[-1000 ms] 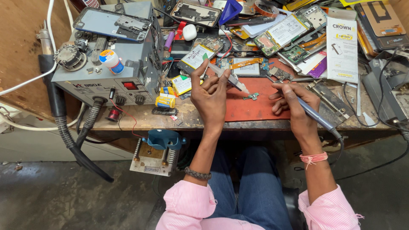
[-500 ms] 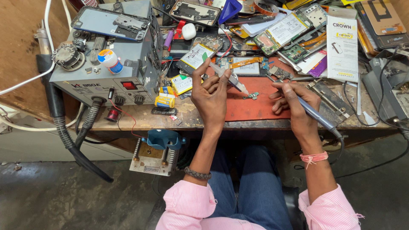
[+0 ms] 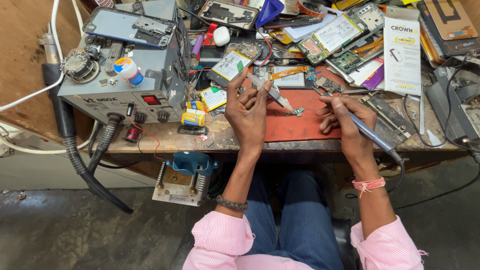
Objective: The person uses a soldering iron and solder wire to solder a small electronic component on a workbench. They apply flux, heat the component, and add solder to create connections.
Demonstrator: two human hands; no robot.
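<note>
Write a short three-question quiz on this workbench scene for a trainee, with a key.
1. True or false: the left hand holds a syringe whose tip points down at the small circuit board on the red mat.
2. What does the right hand hold? A) a hammer B) a soldering iron C) a paintbrush
3. Fill in: the grey repair station stands to the person's ____ on the bench.

Key: 1 true; 2 B; 3 left.
</note>
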